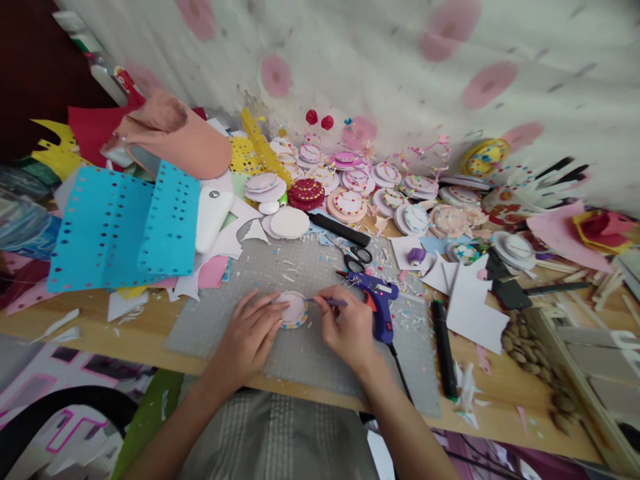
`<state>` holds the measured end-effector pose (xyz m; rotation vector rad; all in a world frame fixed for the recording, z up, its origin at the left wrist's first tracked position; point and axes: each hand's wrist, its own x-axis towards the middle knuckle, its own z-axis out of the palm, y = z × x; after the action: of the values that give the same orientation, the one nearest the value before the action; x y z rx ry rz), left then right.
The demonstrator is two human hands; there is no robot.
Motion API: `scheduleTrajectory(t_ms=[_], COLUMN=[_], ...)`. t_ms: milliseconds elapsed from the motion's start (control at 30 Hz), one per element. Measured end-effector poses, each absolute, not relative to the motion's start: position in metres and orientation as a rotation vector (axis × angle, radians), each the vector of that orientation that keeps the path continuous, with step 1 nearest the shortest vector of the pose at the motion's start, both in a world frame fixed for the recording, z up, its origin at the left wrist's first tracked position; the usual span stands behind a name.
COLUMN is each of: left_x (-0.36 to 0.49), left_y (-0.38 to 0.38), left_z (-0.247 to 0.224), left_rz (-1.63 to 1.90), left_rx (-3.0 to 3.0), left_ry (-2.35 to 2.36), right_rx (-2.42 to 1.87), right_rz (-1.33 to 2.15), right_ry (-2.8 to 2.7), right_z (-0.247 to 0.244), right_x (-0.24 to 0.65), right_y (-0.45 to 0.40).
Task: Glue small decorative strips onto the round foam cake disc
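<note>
A small pale disc (291,308) with coloured dots along its rim lies on the grey cutting mat (320,357). My left hand (257,328) rests beside it, fingers spread, the fingertips touching its left edge. From the right, my right hand (345,320) pinches a thin purple stick-like tool (334,302), whose tip points at the disc's right edge. Just right of that hand lies a blue glue gun (383,300) with an orange trigger, its cord running toward the front edge.
Black scissors (359,257) and a black cutter (341,229) lie behind the hands. Several decorated paper hats (349,203) crowd the back. Blue dotted sheets (107,230) stand left. A black marker (445,350), white paper scraps (475,307) and a compartment box (580,367) are right.
</note>
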<state>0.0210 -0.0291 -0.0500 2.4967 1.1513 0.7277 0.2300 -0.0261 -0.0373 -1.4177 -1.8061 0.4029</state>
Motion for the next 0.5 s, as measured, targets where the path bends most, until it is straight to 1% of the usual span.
scheduleTrajectory(t_ms=[167,300,433,500], left_x=[0.021,0.019,0.018,0.018], left_y=[-0.029,-0.028,-0.028,-0.027], left_z=[-0.050,-0.051,-0.049,-0.047], left_rz=[0.730,0.705,0.679,0.659], left_rx=[2.494,2.492,2.501,2.519], left_ry=[1.145,1.135,1.106,1.089], right_rx=[-1.361,-1.312,-1.371,-1.400], right_rz=[0.390,0.394,0.345,0.237], right_ry=[-1.800,-1.611,-1.521,-1.473], right_z=[-0.037,-0.026,-0.002,0.008], right_x=[0.228,0.234,0.269,0.296], right_y=[-0.026,-0.030,-0.028,-0.019])
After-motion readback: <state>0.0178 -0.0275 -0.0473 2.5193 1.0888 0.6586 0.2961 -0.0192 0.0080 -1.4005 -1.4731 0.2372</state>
